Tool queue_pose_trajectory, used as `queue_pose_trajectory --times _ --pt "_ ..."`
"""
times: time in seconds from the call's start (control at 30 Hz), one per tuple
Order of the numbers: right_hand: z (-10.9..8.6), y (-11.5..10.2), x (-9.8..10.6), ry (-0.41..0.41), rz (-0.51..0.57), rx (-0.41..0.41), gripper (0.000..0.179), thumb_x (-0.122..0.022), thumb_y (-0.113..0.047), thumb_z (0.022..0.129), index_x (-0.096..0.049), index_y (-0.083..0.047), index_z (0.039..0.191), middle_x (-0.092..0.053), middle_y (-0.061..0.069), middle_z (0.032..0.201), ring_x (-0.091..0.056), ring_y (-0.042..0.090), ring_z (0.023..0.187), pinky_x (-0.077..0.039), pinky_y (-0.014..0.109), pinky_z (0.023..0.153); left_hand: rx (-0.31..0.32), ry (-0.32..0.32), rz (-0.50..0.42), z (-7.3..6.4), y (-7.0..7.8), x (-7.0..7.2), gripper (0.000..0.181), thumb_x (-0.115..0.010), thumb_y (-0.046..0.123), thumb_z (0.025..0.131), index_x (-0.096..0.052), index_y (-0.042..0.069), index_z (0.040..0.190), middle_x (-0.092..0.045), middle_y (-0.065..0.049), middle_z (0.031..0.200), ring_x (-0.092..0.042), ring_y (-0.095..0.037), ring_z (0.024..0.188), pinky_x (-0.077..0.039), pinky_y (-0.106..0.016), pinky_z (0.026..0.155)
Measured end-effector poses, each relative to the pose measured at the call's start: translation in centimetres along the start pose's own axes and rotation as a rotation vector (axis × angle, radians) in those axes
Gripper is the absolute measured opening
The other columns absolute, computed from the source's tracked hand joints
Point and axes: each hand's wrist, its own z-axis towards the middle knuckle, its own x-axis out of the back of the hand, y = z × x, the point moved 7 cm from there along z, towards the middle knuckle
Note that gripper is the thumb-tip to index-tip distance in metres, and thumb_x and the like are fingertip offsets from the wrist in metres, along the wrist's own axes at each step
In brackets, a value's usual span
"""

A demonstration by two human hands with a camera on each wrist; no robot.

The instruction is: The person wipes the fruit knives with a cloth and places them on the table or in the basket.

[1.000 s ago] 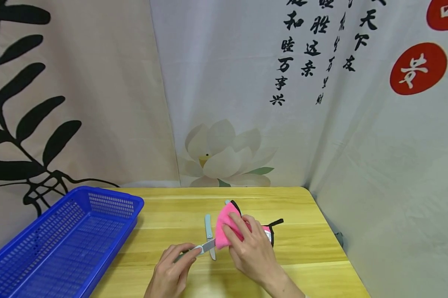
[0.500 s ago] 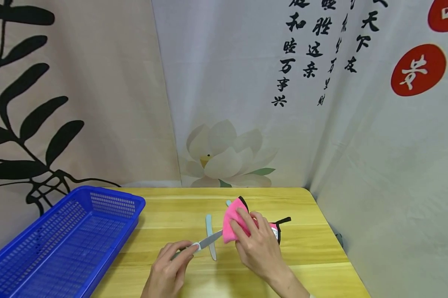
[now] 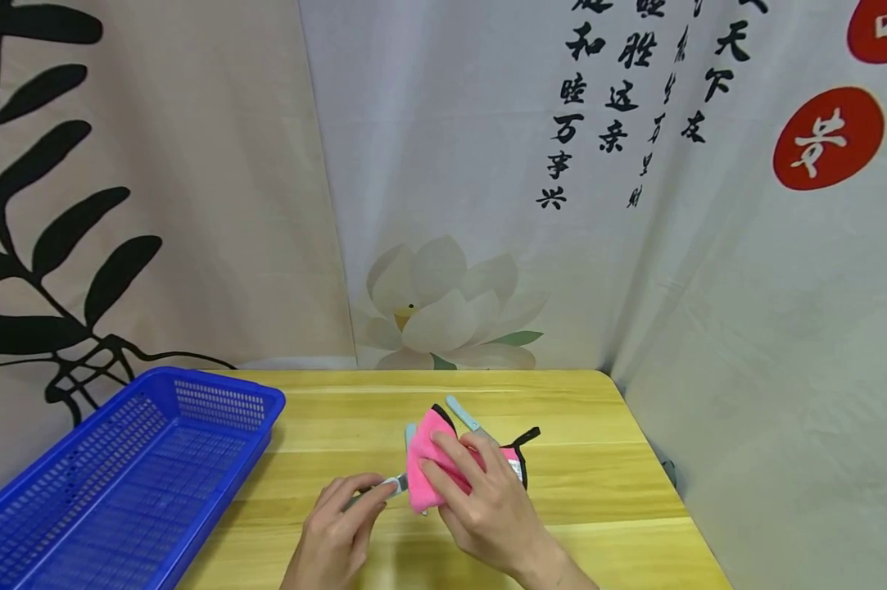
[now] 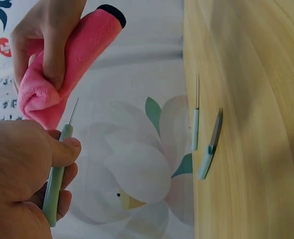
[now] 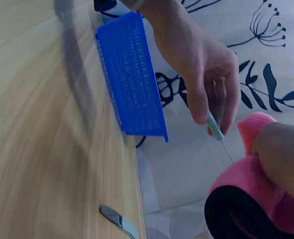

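Observation:
My left hand (image 3: 332, 528) grips a knife by its pale green handle (image 4: 54, 184), fingers curled around it. In my right hand (image 3: 491, 512) is a bunched pink cloth (image 3: 428, 459) with black edging and a black loop, held above the table. The cloth hides most of the held knife's blade in the head view; a thin part of that blade (image 4: 74, 112) shows edge-on in the left wrist view. On the table behind the cloth lies a second knife with a light blue-green handle (image 3: 462, 412). A third knife (image 3: 409, 432) lies left of it, largely covered by the cloth.
A blue plastic basket (image 3: 266, 401) with perforated walls stands at the left of the wooden table (image 3: 605, 492). Printed curtains (image 3: 443, 164) hang behind the table and along its right side.
The pink cloth first shifted right, baring more blade, then came back left toward the handle and covered most of the blade. My left hand has stayed nearly in place.

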Motion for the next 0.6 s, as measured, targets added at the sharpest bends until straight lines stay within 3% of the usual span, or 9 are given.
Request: queue_pose_trajectory --times 0.23,0.6 --pt "0.3 -1.4 -0.6 0.003 0.013 0.066 0.038 -0.050 -0.017 0.107 -0.081 -0.015 0.128 -0.074 0.014 0.144 -0.066 0.033 0.110 -0.061 0.040 0.092 -0.066 0.047 -0.031 0.3 0.6 0.1 0.037 -0.052 0.026 0.120 -0.086 0.011 0.120 -0.081 -0.008 0.111 -0.072 -0.023 0.096 -0.062 -0.029 0.084" --pt "0.1 -1.0 -0.7 -0.077 -0.030 0.011 0.040 -0.045 -0.020 0.111 -0.081 -0.018 0.128 -0.073 0.011 0.143 -0.067 0.033 0.112 -0.061 0.041 0.096 -0.061 0.028 -0.013 0.2 0.7 -0.1 0.041 -0.049 0.030 0.121 -0.086 0.013 0.120 -0.081 -0.007 0.111 -0.072 -0.022 0.096 -0.061 -0.027 0.084"
